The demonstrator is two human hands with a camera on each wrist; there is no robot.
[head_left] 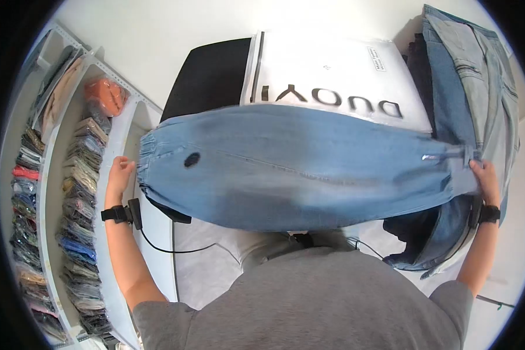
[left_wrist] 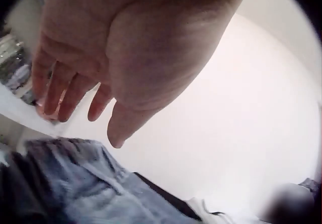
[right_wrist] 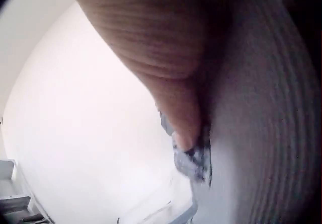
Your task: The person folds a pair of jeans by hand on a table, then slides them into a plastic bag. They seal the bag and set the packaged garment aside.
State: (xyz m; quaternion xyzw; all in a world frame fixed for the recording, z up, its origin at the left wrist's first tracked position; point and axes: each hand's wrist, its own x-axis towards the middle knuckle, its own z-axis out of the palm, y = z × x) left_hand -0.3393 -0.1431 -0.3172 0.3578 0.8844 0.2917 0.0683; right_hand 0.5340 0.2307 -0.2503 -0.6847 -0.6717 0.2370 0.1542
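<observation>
A pair of blue denim trousers (head_left: 309,163) is stretched sideways in front of the body, its gathered elastic end at the left and a dark oval spot near that end. Just beside the gathered end is my left hand (head_left: 121,172). The left wrist view shows this hand (left_wrist: 126,48) with relaxed fingers, above the denim (left_wrist: 100,183) and apart from it. At the other end my right hand (head_left: 489,181) grips the denim's edge. In the right wrist view the thumb of this hand (right_wrist: 156,53) presses on a bit of denim (right_wrist: 193,161); its other fingers are hidden.
Behind the denim lie a white printed bag (head_left: 338,70) and a black item (head_left: 207,76). More jeans (head_left: 472,76) hang or lie in a pile at the right. Shelves at the left hold bagged folded clothes (head_left: 79,216) and an orange bundle (head_left: 105,96). Cables run from both wrist cameras.
</observation>
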